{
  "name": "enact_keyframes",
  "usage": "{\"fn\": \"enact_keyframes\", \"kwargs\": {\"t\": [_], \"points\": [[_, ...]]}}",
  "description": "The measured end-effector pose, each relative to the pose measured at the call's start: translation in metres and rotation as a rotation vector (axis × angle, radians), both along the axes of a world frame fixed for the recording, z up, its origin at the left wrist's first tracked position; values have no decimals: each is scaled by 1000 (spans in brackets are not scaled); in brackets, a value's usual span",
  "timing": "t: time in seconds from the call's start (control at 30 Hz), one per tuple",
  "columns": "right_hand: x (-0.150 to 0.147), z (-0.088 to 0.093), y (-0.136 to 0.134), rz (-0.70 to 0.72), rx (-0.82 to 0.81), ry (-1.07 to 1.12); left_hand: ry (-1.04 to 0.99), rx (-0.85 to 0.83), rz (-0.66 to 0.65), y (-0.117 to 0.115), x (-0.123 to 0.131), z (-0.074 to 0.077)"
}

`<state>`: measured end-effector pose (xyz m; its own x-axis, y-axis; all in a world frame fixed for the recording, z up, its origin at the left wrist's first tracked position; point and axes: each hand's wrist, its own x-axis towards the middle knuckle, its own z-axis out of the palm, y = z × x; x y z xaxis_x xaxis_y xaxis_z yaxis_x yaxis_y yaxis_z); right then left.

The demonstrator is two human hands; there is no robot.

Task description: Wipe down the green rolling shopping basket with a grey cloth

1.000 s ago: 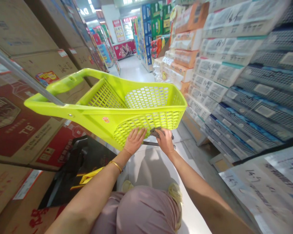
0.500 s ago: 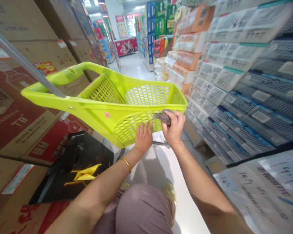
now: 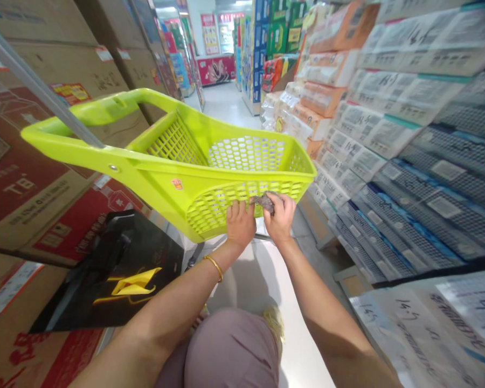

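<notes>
A lime-green plastic shopping basket (image 3: 173, 172) is tilted up in front of me, its open side facing away. My left hand (image 3: 240, 222) lies flat with fingers stretched out against the basket's perforated side wall. A gold bangle (image 3: 214, 266) sits on that wrist. My right hand (image 3: 281, 217) is closed round a small dark grey rag (image 3: 263, 201) and presses it against the same wall, just right of the left hand. A grey metal handle rod (image 3: 36, 86) runs from the basket's left end to the upper left.
I crouch in a shop aisle with a pale floor (image 3: 262, 280). Stacked cardboard cartons (image 3: 32, 188) line the left, and a black bag (image 3: 113, 275) leans against them. Stacked packs of goods (image 3: 408, 134) fill the right shelves. The aisle runs on ahead (image 3: 222, 102).
My right hand with the rag rose along the basket's side wall, then came down a little and left. The left hand slid up and right on the wall.
</notes>
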<state>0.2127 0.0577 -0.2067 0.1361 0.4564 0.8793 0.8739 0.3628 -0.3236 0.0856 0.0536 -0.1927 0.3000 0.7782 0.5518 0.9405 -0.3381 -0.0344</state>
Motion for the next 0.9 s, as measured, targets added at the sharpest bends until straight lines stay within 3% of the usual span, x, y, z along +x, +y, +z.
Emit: {"fn": "enact_keyframes", "kwargs": {"t": [0.33, 0.43, 0.6, 0.73, 0.9], "points": [[-4, 41, -23, -13, 122, -140, 60, -9, -92, -14, -28, 14], [-10, 43, -19, 2, 103, -198, 48, -30, -49, -19, -29, 22], [-24, 16, -9, -25, 145, -259, -50, -101, 65, -21, -25, 25], [-26, -14, -7, -3, 130, -297, -89, -70, 50, -16, -24, 16], [-16, -43, -9, 41, -31, -422, -98, -18, -15, -13, -22, 10]]}}
